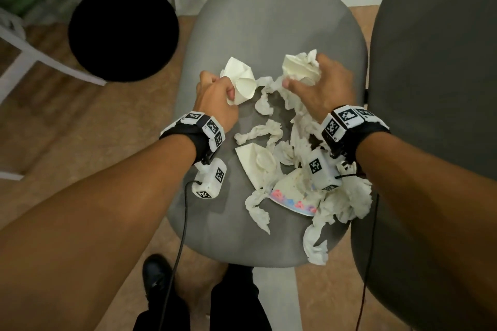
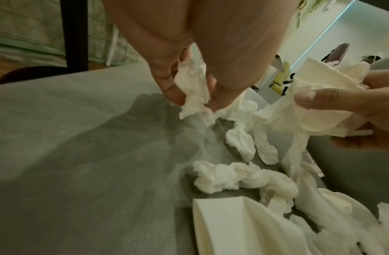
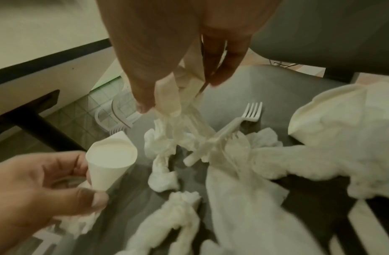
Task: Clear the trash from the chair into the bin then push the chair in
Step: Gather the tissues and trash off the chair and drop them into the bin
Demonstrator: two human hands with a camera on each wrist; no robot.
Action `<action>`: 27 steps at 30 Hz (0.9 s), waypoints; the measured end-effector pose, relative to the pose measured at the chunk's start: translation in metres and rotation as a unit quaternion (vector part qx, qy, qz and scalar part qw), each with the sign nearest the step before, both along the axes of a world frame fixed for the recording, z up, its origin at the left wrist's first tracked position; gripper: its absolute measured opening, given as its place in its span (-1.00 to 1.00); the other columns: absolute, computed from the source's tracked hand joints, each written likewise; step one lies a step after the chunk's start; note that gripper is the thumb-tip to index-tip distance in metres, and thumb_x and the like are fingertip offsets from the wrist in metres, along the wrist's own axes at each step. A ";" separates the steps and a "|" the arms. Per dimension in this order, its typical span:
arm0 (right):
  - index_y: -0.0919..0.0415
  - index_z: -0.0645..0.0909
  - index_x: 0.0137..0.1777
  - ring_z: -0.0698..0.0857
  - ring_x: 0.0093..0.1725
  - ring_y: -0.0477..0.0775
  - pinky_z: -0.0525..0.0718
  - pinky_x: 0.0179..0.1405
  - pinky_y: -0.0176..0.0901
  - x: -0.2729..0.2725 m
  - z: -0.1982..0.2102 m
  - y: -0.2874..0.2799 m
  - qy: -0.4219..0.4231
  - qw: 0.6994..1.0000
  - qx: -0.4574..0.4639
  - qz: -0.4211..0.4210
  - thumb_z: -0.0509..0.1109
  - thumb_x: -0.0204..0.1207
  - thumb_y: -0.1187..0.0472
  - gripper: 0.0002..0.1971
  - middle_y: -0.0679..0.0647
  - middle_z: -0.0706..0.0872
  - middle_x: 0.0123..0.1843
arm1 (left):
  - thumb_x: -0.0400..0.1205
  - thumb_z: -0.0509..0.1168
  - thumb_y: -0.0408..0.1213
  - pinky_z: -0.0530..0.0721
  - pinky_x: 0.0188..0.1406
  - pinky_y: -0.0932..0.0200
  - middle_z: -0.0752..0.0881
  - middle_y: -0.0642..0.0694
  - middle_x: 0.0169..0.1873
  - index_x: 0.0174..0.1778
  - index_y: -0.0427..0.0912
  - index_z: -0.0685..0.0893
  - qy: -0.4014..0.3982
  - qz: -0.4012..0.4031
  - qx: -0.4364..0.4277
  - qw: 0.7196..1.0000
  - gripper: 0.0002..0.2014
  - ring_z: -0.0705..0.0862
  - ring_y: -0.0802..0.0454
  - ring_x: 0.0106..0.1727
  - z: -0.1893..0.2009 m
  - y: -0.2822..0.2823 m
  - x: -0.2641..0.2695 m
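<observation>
On the grey chair point(image 1: 269, 24), the left hand point(image 1: 215, 94) holds a paper cone cup point(image 1: 243, 87) and a crumpled tissue point(image 2: 193, 89) with curled fingers. The right hand point(image 1: 320, 83) grips a crushed cup with tissues point(image 1: 298, 66). More tissues point(image 1: 258, 131) and a white plastic fork point(image 3: 230, 127) lie toward the chair's near right edge.

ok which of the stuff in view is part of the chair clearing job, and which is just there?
Job:
- grey chair seat
- paper cone cup, held by left hand
- crumpled cup and tissue, held by right hand
- loose tissues
- plastic fork
- patterned paper plate

Just there:
- black round base
- second grey chair
- white frame
</observation>
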State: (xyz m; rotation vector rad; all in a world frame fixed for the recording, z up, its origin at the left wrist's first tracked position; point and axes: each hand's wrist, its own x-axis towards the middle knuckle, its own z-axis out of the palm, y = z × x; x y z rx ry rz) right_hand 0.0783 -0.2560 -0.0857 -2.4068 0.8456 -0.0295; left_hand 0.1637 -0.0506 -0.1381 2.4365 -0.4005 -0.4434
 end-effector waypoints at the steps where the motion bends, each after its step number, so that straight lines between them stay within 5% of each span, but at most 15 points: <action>1: -0.01 0.65 0.22 0.74 0.05 0.07 0.75 0.11 0.09 0.001 0.004 0.004 -0.016 1.000 0.019 -0.013 0.50 0.27 -0.37 -0.39 -0.03 0.77 0.06 | 0.37 0.33 -0.55 0.47 0.02 0.28 0.37 -0.04 0.11 -0.24 -0.14 0.56 0.000 0.005 -0.008 1.000 -0.79 0.53 -0.11 0.13 0.002 0.005 -0.001; 5: -0.07 0.73 0.14 0.80 -0.14 -0.09 0.81 0.01 -0.01 0.005 0.019 0.026 -0.067 0.993 0.075 -0.063 0.57 0.28 -0.23 -0.55 -0.17 0.82 -0.13 | 0.39 0.38 -0.53 0.43 0.04 0.36 0.38 -0.01 0.11 -0.22 -0.15 0.58 0.009 0.026 -0.043 0.999 -0.79 0.55 -0.05 0.11 0.011 0.030 -0.004; 11: 0.01 0.76 0.12 0.81 -0.17 -0.21 0.82 -0.01 -0.11 0.010 0.044 0.066 -0.167 0.974 0.123 -0.086 0.61 0.32 -0.15 -0.58 -0.16 0.84 -0.13 | 0.38 0.40 -0.54 0.43 -0.16 0.56 0.40 -0.02 0.13 -0.20 -0.20 0.60 0.004 0.050 -0.087 0.995 -0.80 0.54 0.02 0.03 0.022 0.079 -0.015; 13: 0.04 0.76 0.10 0.77 -0.27 -0.22 0.82 -0.10 -0.13 0.011 0.054 0.082 -0.191 0.969 0.133 -0.084 0.61 0.35 -0.09 -0.63 -0.16 0.82 -0.19 | 0.38 0.41 -0.54 0.54 -0.17 0.47 0.42 -0.03 0.14 -0.20 -0.19 0.59 0.006 0.057 -0.088 0.994 -0.80 0.57 0.02 0.01 0.022 0.099 -0.019; 15: 0.07 0.77 0.06 0.78 -0.28 -0.14 0.83 -0.11 -0.04 0.015 0.060 0.100 -0.210 0.964 0.142 -0.079 0.62 0.35 -0.06 -0.66 -0.07 0.83 -0.23 | 0.38 0.41 -0.54 0.66 -0.18 0.34 0.41 -0.01 0.13 -0.21 -0.18 0.59 0.014 0.066 -0.091 0.994 -0.79 0.59 0.00 0.01 0.022 0.115 -0.023; 18: 0.12 0.76 0.02 0.79 -0.30 0.00 0.83 -0.24 0.15 0.019 0.061 0.140 -0.204 0.957 0.198 -0.062 0.65 0.33 0.02 -0.68 0.16 0.83 -0.23 | 0.38 0.40 -0.55 0.48 -0.29 0.66 0.40 -0.01 0.13 -0.22 -0.17 0.58 0.022 0.074 -0.089 0.993 -0.78 0.58 -0.01 0.03 0.022 0.137 -0.028; 22: 0.08 0.75 0.01 0.83 -0.31 -0.01 0.79 -0.44 -0.04 0.020 0.048 0.209 -0.157 0.949 0.271 -0.042 0.67 0.34 0.08 -0.73 -0.04 0.83 -0.29 | 0.37 0.41 -0.54 0.39 -0.19 0.69 0.46 -0.07 0.12 -0.21 -0.19 0.60 0.028 0.079 -0.069 0.994 -0.80 0.55 0.00 0.04 0.024 0.173 -0.039; 27: 0.13 0.79 -0.03 0.86 -0.24 0.23 0.71 -0.50 -0.10 0.013 0.009 0.302 -0.093 0.934 0.345 -0.026 0.67 0.36 0.12 -0.78 0.14 0.87 -0.19 | 0.39 0.37 -0.51 0.37 -0.09 0.50 0.43 -0.05 0.07 -0.22 -0.15 0.61 0.071 0.148 -0.025 0.986 -0.82 0.56 -0.01 -0.03 0.004 0.245 -0.066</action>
